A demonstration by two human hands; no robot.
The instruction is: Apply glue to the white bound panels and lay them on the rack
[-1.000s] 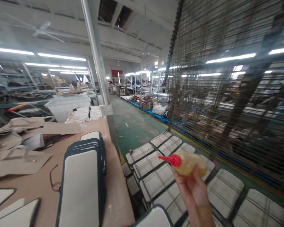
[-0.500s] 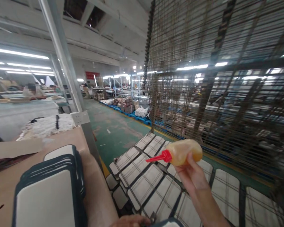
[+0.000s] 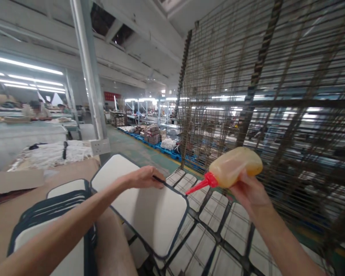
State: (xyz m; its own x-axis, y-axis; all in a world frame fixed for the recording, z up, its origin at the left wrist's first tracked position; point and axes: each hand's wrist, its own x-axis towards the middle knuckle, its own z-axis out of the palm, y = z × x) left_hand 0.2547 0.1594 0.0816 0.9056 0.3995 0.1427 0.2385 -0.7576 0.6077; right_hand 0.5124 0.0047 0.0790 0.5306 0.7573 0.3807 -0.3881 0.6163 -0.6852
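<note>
My left hand point(image 3: 145, 177) pinches the upper edge of a white panel with a dark border point(image 3: 158, 214), which is tilted over the rack. In my right hand point(image 3: 251, 191) is a squeeze bottle point(image 3: 235, 166) of yellowish liquid, lying on its side. Its red nozzle point(image 3: 198, 186) points left and down, close to the panel's right corner; whether they touch I cannot tell. A stack of similar dark-edged panels point(image 3: 51, 230) lies at the lower left, partly hidden by my left forearm.
White panels lie on a wire rack point(image 3: 235, 251) below my hands. Upright wire racks point(image 3: 247, 88) rise at the right. A metal post point(image 3: 89, 76) stands behind the brown table point(image 3: 112, 241). A person point(image 3: 36, 111) is far left.
My left hand has risen from the bottom edge with a panel now held up in it. The bottle in my right hand has moved right and slightly up in view.
</note>
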